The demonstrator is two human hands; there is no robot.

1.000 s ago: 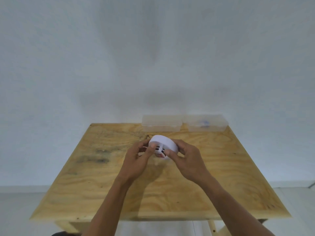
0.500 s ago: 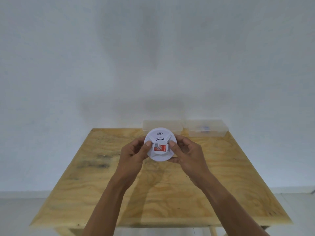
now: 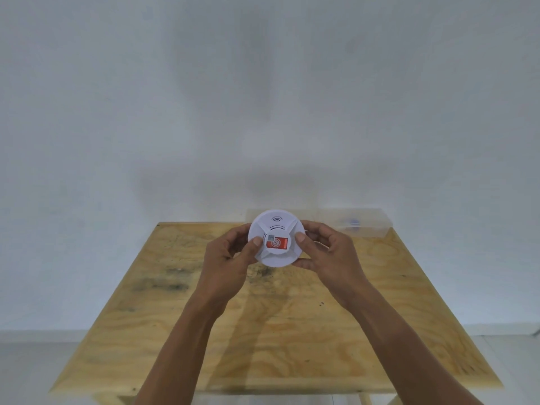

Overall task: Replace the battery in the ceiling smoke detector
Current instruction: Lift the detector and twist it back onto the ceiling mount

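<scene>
The person holds the smoke detector (image 3: 275,239) up above the table (image 3: 263,331), its face turned toward the camera, pinched between the left hand (image 3: 226,266) and the right hand (image 3: 328,254). The fingers (image 3: 301,238) of both hands are closed on it: each thumb presses on the front face at either side of the red sticker (image 3: 277,244), and the other fingers wrap behind the rim, where they are mostly hidden.

The step in hand looks like getting the housing open to reach the battery. To do it well, the person would probably keep one hand firm on the rim as an anchor and let the other turn or pry, gripping at the edge rather than on the raised centre. Even pressure matters, as thin plastic tabs can snap if one side is forced. Whether the back opens by twist or by clip cannot be told from here, since the back faces away.

The detector is a round, flat disc of smooth white plastic, with raised ribs running from the rim to a central hub and small curved arcs above it. The sticker is glossy red with a pale mark. Beyond the fingertips, at the far edge of the table, stand two clear plastic boxes (image 3: 362,226), the one past the right hand showing something small and blue inside. The table is bare plywood with strong grain and dark smudges.
</scene>
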